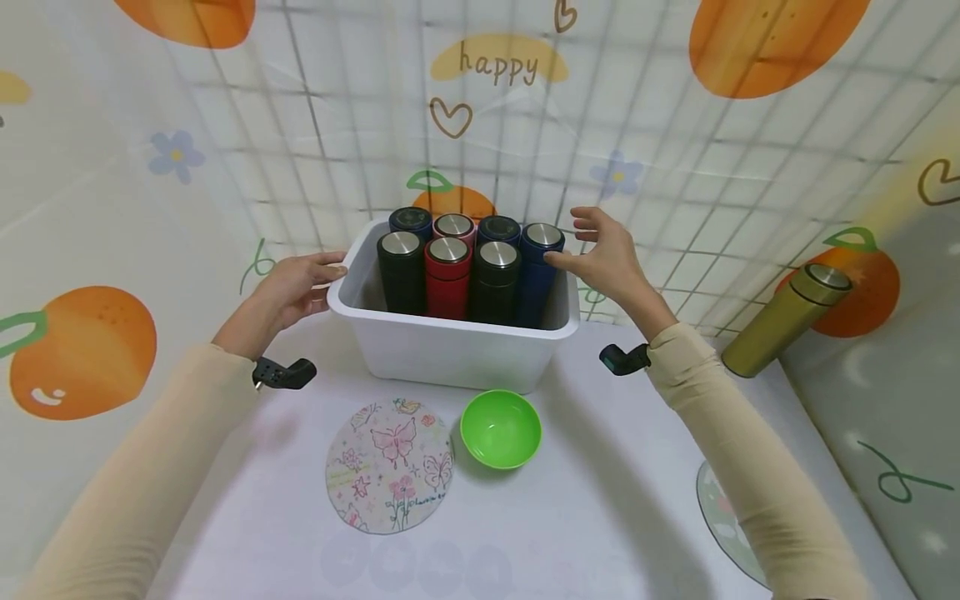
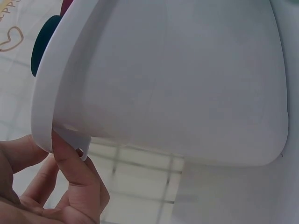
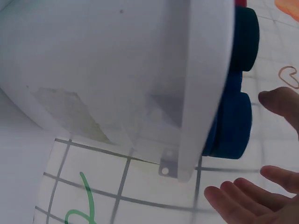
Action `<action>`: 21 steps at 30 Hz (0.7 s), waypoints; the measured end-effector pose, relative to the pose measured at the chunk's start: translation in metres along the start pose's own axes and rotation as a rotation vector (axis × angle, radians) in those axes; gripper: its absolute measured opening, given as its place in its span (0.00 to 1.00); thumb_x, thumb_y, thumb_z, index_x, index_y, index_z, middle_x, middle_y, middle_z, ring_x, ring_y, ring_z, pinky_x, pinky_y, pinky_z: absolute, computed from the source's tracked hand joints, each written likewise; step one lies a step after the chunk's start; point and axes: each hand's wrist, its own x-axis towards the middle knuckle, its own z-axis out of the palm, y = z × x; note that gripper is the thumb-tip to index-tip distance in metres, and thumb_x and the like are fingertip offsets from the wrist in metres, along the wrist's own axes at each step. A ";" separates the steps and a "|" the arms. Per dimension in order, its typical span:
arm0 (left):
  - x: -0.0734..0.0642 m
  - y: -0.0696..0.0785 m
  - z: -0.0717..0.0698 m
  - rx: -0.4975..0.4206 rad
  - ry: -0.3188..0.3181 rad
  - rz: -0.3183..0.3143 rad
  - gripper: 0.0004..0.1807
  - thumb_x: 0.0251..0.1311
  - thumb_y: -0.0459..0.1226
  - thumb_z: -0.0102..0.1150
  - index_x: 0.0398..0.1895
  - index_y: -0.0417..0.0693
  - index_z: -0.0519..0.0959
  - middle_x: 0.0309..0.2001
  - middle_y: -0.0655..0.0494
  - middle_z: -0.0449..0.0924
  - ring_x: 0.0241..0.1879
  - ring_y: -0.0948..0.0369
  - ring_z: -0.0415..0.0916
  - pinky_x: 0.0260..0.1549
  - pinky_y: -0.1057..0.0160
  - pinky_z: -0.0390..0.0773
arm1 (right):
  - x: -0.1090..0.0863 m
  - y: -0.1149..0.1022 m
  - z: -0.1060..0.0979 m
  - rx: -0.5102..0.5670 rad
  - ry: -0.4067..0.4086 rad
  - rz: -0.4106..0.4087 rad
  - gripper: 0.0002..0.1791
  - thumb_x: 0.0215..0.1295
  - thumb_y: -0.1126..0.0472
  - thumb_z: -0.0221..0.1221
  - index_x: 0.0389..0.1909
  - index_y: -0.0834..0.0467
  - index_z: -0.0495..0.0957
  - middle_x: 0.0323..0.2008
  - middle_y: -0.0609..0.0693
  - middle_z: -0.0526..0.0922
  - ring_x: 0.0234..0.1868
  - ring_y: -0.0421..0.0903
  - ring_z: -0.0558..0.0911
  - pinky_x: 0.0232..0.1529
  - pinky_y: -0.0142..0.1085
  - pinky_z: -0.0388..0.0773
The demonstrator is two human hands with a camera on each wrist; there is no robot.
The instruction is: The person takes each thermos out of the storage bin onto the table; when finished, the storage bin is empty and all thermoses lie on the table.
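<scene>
A white plastic storage bin (image 1: 450, 350) holds several upright thermos flasks. My left hand (image 1: 295, 287) pinches the bin's left rim; in the left wrist view, the thumb lies on the rim's outer edge and the fingers (image 2: 79, 172) curl beneath it. On the right, my right hand (image 1: 607, 258) is held with thumb and fingers spread beside the blue flask (image 1: 538, 275). The right wrist view shows a gap between the thumb and this blue flask (image 3: 236, 126). Front-row neighbours are a red flask (image 1: 447, 279) and black flasks (image 1: 401, 271). The flasks' lower parts are hidden by the bin wall.
A green bowl (image 1: 501, 429) sits before the bin, beside a round butterfly-patterned mat (image 1: 390, 467). At far right a gold flask (image 1: 783, 321) stands by the wall. Another round mat (image 1: 723, 517) is partly under the right forearm. A grid-patterned curtain (image 1: 360, 100) hangs behind.
</scene>
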 end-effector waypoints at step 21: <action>0.000 0.001 0.001 -0.030 0.014 -0.011 0.29 0.71 0.36 0.58 0.73 0.46 0.66 0.47 0.62 0.79 0.39 0.62 0.79 0.37 0.68 0.81 | 0.020 0.001 0.024 -0.049 -0.043 -0.035 0.44 0.54 0.53 0.74 0.70 0.61 0.67 0.64 0.63 0.73 0.63 0.60 0.74 0.59 0.50 0.74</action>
